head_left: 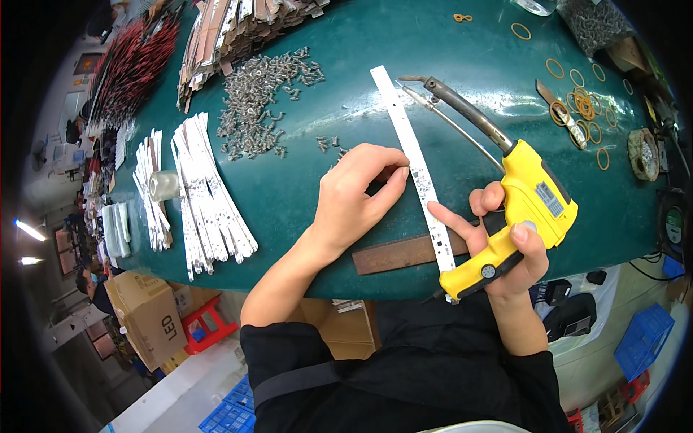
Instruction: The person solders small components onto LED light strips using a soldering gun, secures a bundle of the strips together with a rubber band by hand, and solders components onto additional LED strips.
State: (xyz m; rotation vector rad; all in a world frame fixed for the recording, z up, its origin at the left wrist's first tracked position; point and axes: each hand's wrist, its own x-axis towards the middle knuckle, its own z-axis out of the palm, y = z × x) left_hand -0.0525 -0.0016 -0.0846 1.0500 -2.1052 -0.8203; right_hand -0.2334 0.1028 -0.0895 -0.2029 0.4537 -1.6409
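A long white circuit strip (411,155) lies on the green table (346,50), running from the far middle down to the front edge. My left hand (357,195) rests on the table with its thumb and forefinger pinched at the strip's left edge. My right hand (509,249) grips a yellow soldering gun (530,209) by its handle, its forefinger stretched out onto the strip. The gun's dark metal tip (440,90) points away, above the table to the right of the strip.
A pile of small metal screws (260,97) lies at the back left, with stacks of white strips (206,195) and a tape roll (164,185) beside it. Rubber bands (581,105) are scattered at the right. A rusty flat bar (404,254) lies at the front edge.
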